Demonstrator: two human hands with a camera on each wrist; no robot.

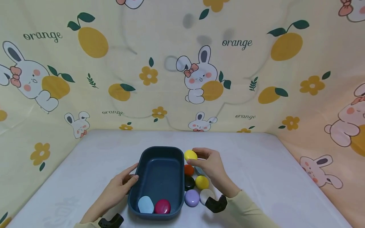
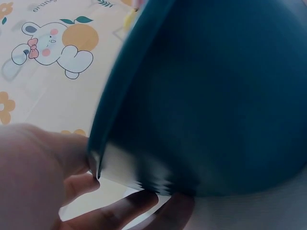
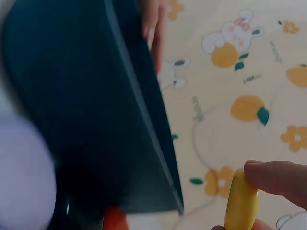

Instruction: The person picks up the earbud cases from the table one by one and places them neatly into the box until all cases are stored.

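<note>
A dark blue rectangular tray [image 1: 161,180] stands in the middle of the table, with a light blue rounded piece [image 1: 145,204] and a crimson disc [image 1: 163,206] at its near end. On the tray's left side, my left hand [image 1: 118,186] grips the rim and wall, its fingers reaching underneath in the left wrist view. My right hand [image 1: 209,164] pinches a smooth yellow disc [image 1: 190,155] between thumb and fingers, just off the tray's far right side. In the right wrist view that yellow disc [image 3: 241,201] appears edge-on, apart from the tray wall.
Along the tray's right side lie an orange disc [image 1: 188,170], a black one [image 1: 189,183], a second yellow one [image 1: 202,182], a purple one [image 1: 192,198], a white one [image 1: 206,196] and a grey-blue piece [image 1: 199,171]. Behind hangs a patterned cloth [image 1: 171,38].
</note>
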